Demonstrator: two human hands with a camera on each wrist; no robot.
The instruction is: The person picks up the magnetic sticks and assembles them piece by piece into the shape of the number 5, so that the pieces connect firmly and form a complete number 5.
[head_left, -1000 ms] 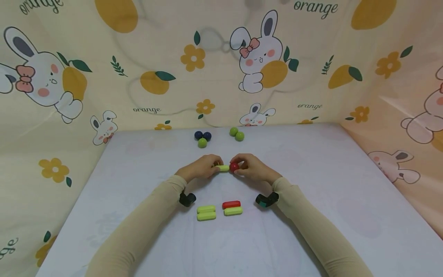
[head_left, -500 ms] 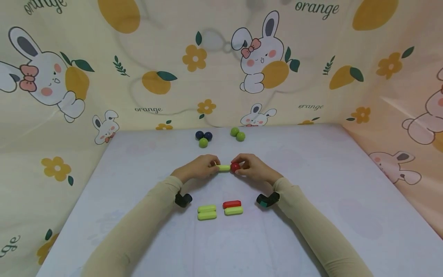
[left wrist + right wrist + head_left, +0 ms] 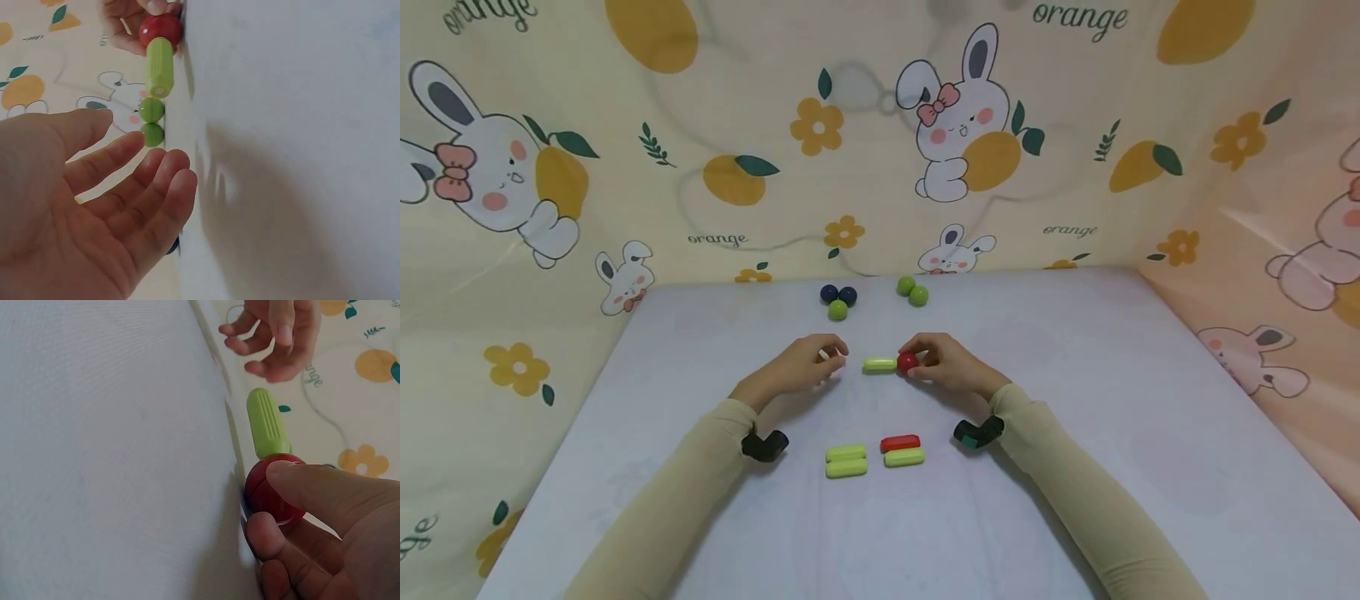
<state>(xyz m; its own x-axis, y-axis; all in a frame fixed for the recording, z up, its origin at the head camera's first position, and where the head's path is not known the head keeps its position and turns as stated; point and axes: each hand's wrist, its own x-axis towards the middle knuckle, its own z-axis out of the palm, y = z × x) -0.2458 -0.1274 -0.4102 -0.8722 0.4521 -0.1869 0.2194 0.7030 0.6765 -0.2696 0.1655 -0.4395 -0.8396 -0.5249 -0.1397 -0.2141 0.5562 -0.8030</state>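
Note:
Thumb and fingers of my right hand [image 3: 953,364] pinch a red ball [image 3: 907,362] close over the white tabletop. From the ball's left side a light green ribbed rod [image 3: 880,365] points left, its end right against the ball. In the right wrist view the same rod [image 3: 267,422] shows grooves along its length and stands in line with the red ball [image 3: 269,487]. My left hand [image 3: 805,364] is left of the rod's free end, apart from it. Its fingers [image 3: 169,187] are relaxed and spread in the left wrist view, with nothing between them.
Nearer the front lie two light green rods [image 3: 846,460] side by side, and right of them a red rod [image 3: 900,443] beside a green rod [image 3: 904,457]. Towards the back sit two navy balls [image 3: 829,293] with a green ball [image 3: 838,310], and two green balls [image 3: 918,296]. A printed cloth [image 3: 865,208] rises behind.
My left hand has let go of the green rod and moved away to the left, its fingers loosened. The right hand stays in place with the red ball; the rod remains at the ball.

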